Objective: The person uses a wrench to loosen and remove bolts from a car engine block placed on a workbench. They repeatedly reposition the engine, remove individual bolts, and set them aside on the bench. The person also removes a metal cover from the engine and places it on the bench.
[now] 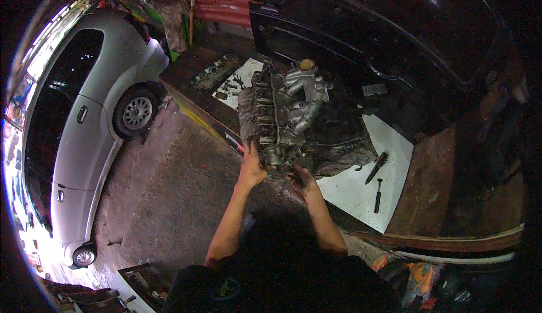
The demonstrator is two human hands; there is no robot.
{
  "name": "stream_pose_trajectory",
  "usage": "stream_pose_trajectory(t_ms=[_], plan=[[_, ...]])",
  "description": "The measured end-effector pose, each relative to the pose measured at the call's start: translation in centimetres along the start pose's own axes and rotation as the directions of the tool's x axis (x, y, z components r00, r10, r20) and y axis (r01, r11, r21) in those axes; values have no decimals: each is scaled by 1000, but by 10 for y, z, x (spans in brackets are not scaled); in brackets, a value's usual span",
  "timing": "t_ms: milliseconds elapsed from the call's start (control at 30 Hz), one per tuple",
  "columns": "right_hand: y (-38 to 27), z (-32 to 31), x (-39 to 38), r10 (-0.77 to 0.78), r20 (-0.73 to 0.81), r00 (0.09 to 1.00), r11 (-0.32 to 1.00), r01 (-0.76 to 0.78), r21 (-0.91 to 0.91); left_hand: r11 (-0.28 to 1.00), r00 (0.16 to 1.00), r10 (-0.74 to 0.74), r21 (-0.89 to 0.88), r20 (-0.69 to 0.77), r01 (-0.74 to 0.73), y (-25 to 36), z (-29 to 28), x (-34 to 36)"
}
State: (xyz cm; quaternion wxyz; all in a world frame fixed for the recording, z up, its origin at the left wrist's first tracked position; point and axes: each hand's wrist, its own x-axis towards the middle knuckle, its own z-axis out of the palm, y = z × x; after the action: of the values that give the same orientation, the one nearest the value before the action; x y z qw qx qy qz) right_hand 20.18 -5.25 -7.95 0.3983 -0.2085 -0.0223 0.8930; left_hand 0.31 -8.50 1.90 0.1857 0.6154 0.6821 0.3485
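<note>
At the near edge of the brown wooden table (426, 194), we set our left hand (252, 166) against the close end of a grimy grey metal engine head (264, 101), thumb spread from fingers; we cannot tell whether it grips. Our right hand (302, 178), fingers bent, is just beside that end; what it holds, if anything, we cannot make out. Right of these, along the near edge, a black bristled brush (376, 168) and a slim dark-handled tool (377, 197) lie on a large white sheet (389, 141). A silver branching metal manifold (310, 95) stands right beside the engine head. Toward the table's left end, small dark parts (234, 84) lie on another white sheet (253, 66), near a long grey metal part (215, 72).
</note>
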Motion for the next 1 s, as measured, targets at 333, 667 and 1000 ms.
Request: stream_pose_trajectory(t_ms=[333,667,1000], plan=[[6,3,-1,-62,35,998,998,62,-19,998,998,54,-42,-28,-55,9,-7,0],[0,31,-10,41,-163,986,996,-53,-71,998,998,37,-48,-44,-39,11,-7,1],[-3,2,8,60,86,995,998,-61,14,999,999,47,-23,-24,-48,4,-2,1]])
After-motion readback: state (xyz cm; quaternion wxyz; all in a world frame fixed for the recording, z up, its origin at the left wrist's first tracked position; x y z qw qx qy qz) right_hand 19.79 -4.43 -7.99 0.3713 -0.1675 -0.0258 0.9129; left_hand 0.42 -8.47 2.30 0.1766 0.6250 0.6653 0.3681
